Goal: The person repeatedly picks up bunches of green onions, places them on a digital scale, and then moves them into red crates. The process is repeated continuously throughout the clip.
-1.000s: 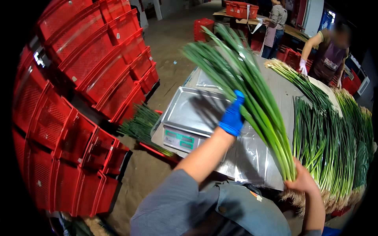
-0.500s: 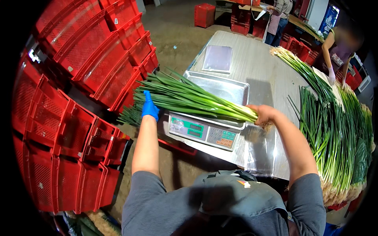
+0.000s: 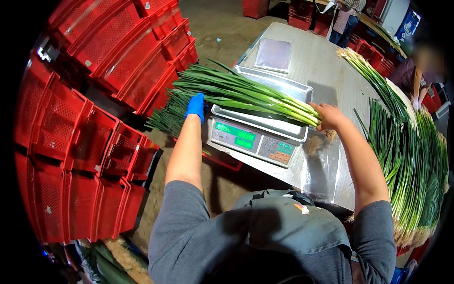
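**Green onions on the scale**

We lay the bunch of green onions (image 3: 246, 94) across the scale (image 3: 257, 130) on the bench (image 3: 326, 71). Our right hand (image 3: 328, 116) fingers wrap its white ends. Our blue-gloved left hand (image 3: 195, 106) cups the leafy tips. Red crates (image 3: 94, 94) stand stacked on the left.

Stacked red crates (image 3: 85, 118), steel table (image 3: 326, 71), seemingly concrete floor (image 3: 217, 28)
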The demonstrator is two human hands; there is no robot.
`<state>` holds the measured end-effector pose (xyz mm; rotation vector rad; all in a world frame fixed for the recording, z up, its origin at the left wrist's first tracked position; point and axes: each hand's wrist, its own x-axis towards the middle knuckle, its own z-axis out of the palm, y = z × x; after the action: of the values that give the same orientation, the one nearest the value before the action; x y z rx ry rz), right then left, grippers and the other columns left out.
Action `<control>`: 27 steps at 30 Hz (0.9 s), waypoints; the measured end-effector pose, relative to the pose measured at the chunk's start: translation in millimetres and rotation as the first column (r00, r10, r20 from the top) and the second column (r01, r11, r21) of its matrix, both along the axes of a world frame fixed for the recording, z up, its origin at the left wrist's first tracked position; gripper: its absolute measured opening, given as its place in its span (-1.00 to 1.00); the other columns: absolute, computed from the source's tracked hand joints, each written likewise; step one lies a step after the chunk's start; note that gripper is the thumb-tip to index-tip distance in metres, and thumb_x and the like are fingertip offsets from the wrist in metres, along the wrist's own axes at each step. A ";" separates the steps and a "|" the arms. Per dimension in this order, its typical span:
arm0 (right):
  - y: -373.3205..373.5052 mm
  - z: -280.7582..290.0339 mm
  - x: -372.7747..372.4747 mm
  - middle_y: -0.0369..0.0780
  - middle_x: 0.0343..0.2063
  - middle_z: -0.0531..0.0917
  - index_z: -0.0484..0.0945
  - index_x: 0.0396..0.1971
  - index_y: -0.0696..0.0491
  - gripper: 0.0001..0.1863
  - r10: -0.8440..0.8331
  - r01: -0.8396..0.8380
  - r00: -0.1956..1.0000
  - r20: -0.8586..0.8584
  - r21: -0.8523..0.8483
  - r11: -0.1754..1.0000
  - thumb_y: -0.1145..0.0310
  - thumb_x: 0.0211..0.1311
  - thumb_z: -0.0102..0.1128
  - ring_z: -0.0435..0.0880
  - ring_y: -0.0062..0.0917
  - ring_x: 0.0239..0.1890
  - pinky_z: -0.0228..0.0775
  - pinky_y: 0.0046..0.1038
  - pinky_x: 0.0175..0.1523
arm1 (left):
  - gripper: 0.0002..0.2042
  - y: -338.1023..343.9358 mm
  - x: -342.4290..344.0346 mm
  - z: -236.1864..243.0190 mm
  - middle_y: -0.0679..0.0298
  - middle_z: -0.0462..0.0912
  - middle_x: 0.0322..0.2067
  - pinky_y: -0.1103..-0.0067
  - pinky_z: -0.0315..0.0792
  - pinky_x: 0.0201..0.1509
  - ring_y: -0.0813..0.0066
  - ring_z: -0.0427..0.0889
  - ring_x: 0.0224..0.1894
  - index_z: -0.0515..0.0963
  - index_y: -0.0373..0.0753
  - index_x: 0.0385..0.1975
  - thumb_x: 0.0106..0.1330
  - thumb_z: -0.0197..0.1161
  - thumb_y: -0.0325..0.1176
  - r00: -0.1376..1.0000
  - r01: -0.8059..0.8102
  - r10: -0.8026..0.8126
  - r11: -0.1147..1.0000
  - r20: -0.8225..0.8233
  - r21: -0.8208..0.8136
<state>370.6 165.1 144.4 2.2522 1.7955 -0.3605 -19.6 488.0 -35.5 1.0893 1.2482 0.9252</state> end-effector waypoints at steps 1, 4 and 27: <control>-4.5 -1.0 -0.9 -0.16 0.00 0.45 0.13 0.26 -0.19 0.01 0.015 -0.014 1.000 -0.008 0.068 0.998 0.25 -0.35 0.45 0.39 -0.25 0.10 0.16 -0.13 0.17 | -0.57 -0.4 -0.5 -2.5 0.15 0.50 -0.46 0.46 0.36 -0.44 0.37 0.44 -0.48 0.49 -0.28 -0.38 0.29 -0.01 0.05 0.999 0.011 -0.012 1.000 -0.050 -0.008; -20.4 -3.4 -7.2 -0.13 0.05 0.42 0.15 0.25 -0.17 0.00 0.070 -0.067 0.998 -0.001 0.290 0.955 0.26 -0.36 0.46 0.34 -0.23 0.14 0.07 -0.06 0.21 | -0.54 -15.7 -9.5 1.2 0.19 0.52 -0.47 0.48 0.35 -0.44 0.41 0.42 -0.50 0.51 -0.28 -0.34 0.30 -0.04 0.07 0.927 0.017 0.020 0.995 -0.375 0.095; -164.0 -56.5 39.9 -0.28 -0.03 0.53 0.50 -0.07 -0.09 -0.60 -0.282 0.165 0.960 0.000 0.810 0.562 0.38 0.00 0.25 0.42 -0.40 0.10 -0.01 -0.20 0.25 | -0.56 -140.5 -6.0 100.7 0.20 0.41 0.06 0.59 0.30 0.08 0.52 0.42 0.00 0.27 -0.35 0.17 0.26 0.06 -0.54 0.947 -0.282 0.301 0.599 0.115 0.749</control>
<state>410.5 1.1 87.9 3.0030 1.8034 0.7435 -25.6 347.5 65.1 1.5681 1.0738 1.8099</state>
